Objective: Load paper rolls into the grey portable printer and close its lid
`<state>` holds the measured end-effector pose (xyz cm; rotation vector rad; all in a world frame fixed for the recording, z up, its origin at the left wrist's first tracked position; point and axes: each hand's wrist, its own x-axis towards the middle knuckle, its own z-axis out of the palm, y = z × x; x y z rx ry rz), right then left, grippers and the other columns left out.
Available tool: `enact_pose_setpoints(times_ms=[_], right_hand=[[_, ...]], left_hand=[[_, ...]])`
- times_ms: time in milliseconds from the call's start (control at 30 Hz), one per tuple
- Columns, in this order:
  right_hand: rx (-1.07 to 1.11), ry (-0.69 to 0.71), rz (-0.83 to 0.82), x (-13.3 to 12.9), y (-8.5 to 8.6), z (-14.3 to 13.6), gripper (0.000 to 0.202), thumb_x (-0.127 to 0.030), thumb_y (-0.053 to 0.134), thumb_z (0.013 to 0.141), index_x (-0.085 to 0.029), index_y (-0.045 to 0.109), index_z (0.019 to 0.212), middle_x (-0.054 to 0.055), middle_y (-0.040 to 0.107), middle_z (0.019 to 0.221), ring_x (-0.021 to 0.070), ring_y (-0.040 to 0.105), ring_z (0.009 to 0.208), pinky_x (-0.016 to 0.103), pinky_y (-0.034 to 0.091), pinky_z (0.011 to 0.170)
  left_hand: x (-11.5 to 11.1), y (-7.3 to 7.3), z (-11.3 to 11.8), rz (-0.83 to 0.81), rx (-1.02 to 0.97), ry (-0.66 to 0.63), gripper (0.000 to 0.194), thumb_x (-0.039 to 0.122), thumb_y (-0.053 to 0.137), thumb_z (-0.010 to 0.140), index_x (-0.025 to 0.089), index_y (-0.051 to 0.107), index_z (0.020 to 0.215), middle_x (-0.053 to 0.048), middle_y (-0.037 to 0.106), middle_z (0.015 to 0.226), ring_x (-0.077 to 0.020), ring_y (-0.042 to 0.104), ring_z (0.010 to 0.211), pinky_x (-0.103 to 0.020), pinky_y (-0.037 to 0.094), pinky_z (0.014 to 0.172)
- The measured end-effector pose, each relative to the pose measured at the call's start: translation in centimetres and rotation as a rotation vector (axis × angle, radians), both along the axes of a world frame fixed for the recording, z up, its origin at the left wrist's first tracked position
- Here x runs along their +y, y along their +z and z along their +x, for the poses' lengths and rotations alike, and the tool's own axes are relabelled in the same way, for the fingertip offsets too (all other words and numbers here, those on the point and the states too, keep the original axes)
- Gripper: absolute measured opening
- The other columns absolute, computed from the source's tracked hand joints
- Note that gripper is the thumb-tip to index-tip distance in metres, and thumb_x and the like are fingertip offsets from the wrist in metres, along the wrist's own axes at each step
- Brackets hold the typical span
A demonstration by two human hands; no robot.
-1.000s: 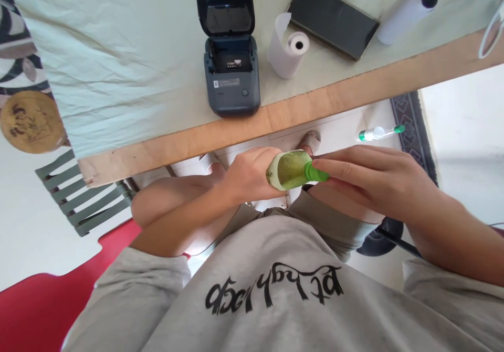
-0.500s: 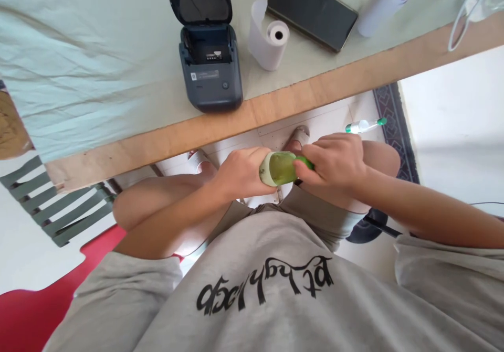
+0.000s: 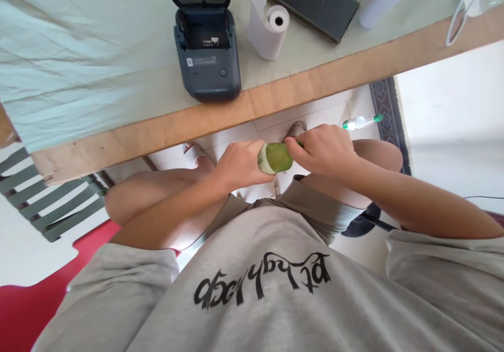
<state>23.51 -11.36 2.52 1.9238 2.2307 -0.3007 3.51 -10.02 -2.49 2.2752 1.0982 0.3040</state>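
Observation:
Between my two hands, above my lap, is a green bottle-like object point(image 3: 279, 157) with a pale end. My left hand point(image 3: 244, 164) is wrapped round the pale end, its fingers partly hidden. At the other end my right hand point(image 3: 323, 150) is closed over a bright green part, of which only a sliver shows beside the thumb. The object lies roughly level, below the table's front edge.
On the cloth-covered table point(image 3: 260, 97) are an open dark printer point(image 3: 210, 71), a paper roll point(image 3: 271, 37), a phone point(image 3: 315, 4) and a white cylinder point(image 3: 384, 1). A green-capped bottle point(image 3: 358, 123) lies on the floor.
The view has shifted slightly. My right hand has moved up a little and now covers more of the bright green part. My left hand keeps its hold.

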Motion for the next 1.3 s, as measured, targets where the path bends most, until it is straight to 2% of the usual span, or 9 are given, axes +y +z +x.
enact_pose_setpoints(times_ms=[67, 233, 300, 433, 600, 667, 1033, 1167, 1300], right_hand=[[-0.022, 0.048, -0.035, 0.4, 0.2, 0.1, 0.057, -0.052, 0.030, 0.089, -0.016, 0.059, 0.056, 0.006, 0.048, 0.050, 0.0120, 0.033, 0.048, 0.029, 0.014, 0.052], [0.173, 0.707, 0.132, 1.5, 0.3, 1.6, 0.051, -0.066, 0.044, 0.077, -0.020, 0.057, 0.058, 0.004, 0.052, 0.056, 0.0139, 0.036, 0.057, 0.029, 0.013, 0.053], [0.132, 0.577, 0.131, 1.4, 0.5, 1.3, 0.051, -0.062, 0.041, 0.080, -0.019, 0.056, 0.055, 0.004, 0.049, 0.053, 0.0137, 0.035, 0.055, 0.029, 0.013, 0.052], [-0.063, 0.030, 0.005, 0.8, 1.2, -0.1, 0.058, -0.052, 0.029, 0.088, -0.016, 0.057, 0.053, 0.006, 0.045, 0.049, 0.0129, 0.033, 0.049, 0.029, 0.013, 0.052], [0.059, 0.677, 0.024, 1.9, 1.1, 1.2, 0.058, -0.063, 0.030, 0.086, -0.017, 0.061, 0.069, 0.006, 0.058, 0.067, 0.0163, 0.046, 0.064, 0.030, 0.013, 0.054], [0.083, 0.806, 0.034, 2.2, 0.8, 1.7, 0.058, -0.065, 0.031, 0.085, -0.018, 0.060, 0.067, 0.006, 0.057, 0.066, 0.0161, 0.045, 0.066, 0.030, 0.012, 0.054], [0.010, -0.128, -0.188, 1.0, -2.5, -0.6, 0.060, -0.049, 0.024, 0.089, -0.015, 0.064, 0.061, 0.008, 0.056, 0.056, 0.0168, 0.048, 0.055, 0.029, 0.019, 0.053], [0.010, -0.060, -0.211, 1.0, -2.9, 0.0, 0.060, -0.050, 0.023, 0.089, -0.015, 0.066, 0.066, 0.010, 0.061, 0.064, 0.0192, 0.052, 0.061, 0.031, 0.020, 0.054], [0.028, 0.389, -0.052, 1.1, -2.4, 1.4, 0.056, -0.064, 0.035, 0.081, -0.017, 0.067, 0.081, 0.009, 0.064, 0.078, 0.0204, 0.052, 0.073, 0.032, 0.016, 0.057]], left_hand=[[0.1, 0.1, -0.1, 0.006, 0.021, 0.012, 0.029, 0.039, 0.069, 0.059, 0.022, 0.048, 0.071, 0.001, 0.059, 0.062, -0.0170, 0.054, 0.056, -0.029, 0.027, 0.049], [0.6, 0.5, -0.1, 0.007, -0.071, -0.122, 0.026, 0.039, 0.067, 0.064, 0.021, 0.054, 0.078, 0.000, 0.064, 0.070, -0.0172, 0.058, 0.063, -0.029, 0.032, 0.054], [0.5, 0.5, 0.0, 0.007, -0.099, -0.097, 0.026, 0.040, 0.067, 0.064, 0.021, 0.055, 0.079, 0.000, 0.064, 0.071, -0.0169, 0.058, 0.064, -0.029, 0.034, 0.055], [0.4, 0.5, 0.2, -0.001, -0.025, 0.029, 0.027, 0.040, 0.066, 0.065, 0.021, 0.055, 0.080, 0.000, 0.064, 0.071, -0.0167, 0.059, 0.064, -0.029, 0.034, 0.056], [0.7, 1.4, 0.0, -0.028, 0.008, -0.090, 0.026, 0.040, 0.064, 0.066, 0.020, 0.056, 0.080, 0.000, 0.064, 0.072, -0.0167, 0.060, 0.067, -0.028, 0.035, 0.057], [0.7, 1.5, 0.0, -0.027, -0.012, -0.133, 0.026, 0.041, 0.064, 0.067, 0.019, 0.056, 0.080, 0.000, 0.065, 0.073, -0.0168, 0.060, 0.068, -0.029, 0.034, 0.058], [0.3, -0.5, 0.5, -0.005, 0.154, 0.036, 0.029, 0.041, 0.063, 0.069, 0.019, 0.056, 0.086, -0.005, 0.069, 0.081, -0.0246, 0.066, 0.074, -0.032, 0.032, 0.055], [0.3, -0.6, 0.7, 0.014, 0.186, 0.008, 0.022, 0.038, 0.061, 0.070, 0.019, 0.053, 0.080, -0.006, 0.068, 0.079, -0.0255, 0.066, 0.073, -0.033, 0.028, 0.054], [0.4, -0.5, 0.5, 0.030, 0.092, -0.059, 0.022, 0.037, 0.061, 0.070, 0.019, 0.052, 0.080, -0.003, 0.064, 0.075, -0.0218, 0.064, 0.069, -0.031, 0.030, 0.054]])
